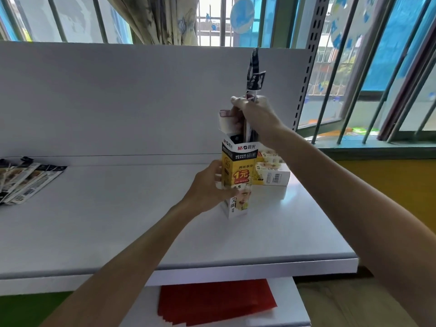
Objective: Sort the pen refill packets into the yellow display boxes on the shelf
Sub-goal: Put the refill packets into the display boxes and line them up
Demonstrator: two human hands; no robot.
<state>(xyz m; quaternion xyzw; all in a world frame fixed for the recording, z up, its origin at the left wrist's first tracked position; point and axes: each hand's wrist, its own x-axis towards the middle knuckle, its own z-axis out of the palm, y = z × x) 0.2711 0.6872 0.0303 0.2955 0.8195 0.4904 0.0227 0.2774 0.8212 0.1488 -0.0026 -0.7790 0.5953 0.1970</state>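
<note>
The yellow display box (238,171) stands upright on the white shelf (118,220), right of centre; its front reads "M&G", "1元" and "0.5". The left hand (210,182) curls its fingers round the box side. The right hand (256,112) pinches black "M&G" refill packets (253,74) standing in the open top. Loose packets (26,182) lie fanned at far left

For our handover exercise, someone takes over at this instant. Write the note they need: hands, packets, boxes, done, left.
Left hand grips the upright yellow box on the shelf.
Right hand pinches the held refill packet, lower end in the box's open top.
Done: that packet partly in.
Left: seat it, then the packet pile at the shelf's left end. Spare yellow boxes lie behind, on the right.
</note>
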